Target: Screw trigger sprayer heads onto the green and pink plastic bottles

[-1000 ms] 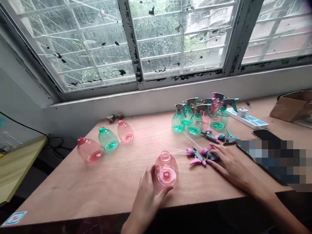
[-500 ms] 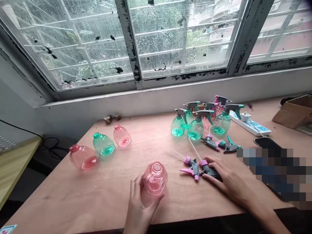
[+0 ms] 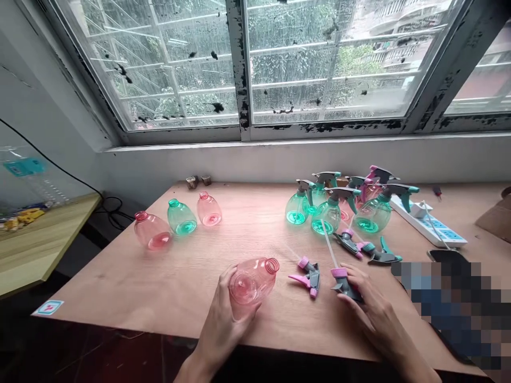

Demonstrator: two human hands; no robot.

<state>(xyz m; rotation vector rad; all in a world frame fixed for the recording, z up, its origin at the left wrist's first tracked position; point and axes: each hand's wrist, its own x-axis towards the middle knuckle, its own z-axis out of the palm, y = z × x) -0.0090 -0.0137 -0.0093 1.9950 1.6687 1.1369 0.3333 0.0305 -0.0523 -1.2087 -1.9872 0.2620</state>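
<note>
My left hand (image 3: 229, 311) is closed around a clear pink bottle (image 3: 253, 279), tilted so its open neck points right. In my right hand (image 3: 369, 303) is a grey spray head with a pink collar (image 3: 345, 284); its thin tube slants up and to the left. Between the hands, a second grey and pink spray head (image 3: 309, 276) lies on the wooden table (image 3: 191, 292). Three topless bottles stand at the left: a pink bottle (image 3: 154, 231), a green bottle (image 3: 182, 218) and another pink bottle (image 3: 209, 210).
Assembled spray bottles, mostly green (image 3: 326, 215), cluster at the back right. Before them lie more spray heads (image 3: 383, 252). A white power strip (image 3: 435, 226), a phone (image 3: 447, 257) and a cardboard box (image 3: 495, 218) are on the right. Two small dark blocks (image 3: 192, 182) sit near the wall.
The pink bottle in my left hand has tipped, its neck swinging to the right. My right hand has raised the spray head slightly, its collar turning upward. The camera view has shifted left.
</note>
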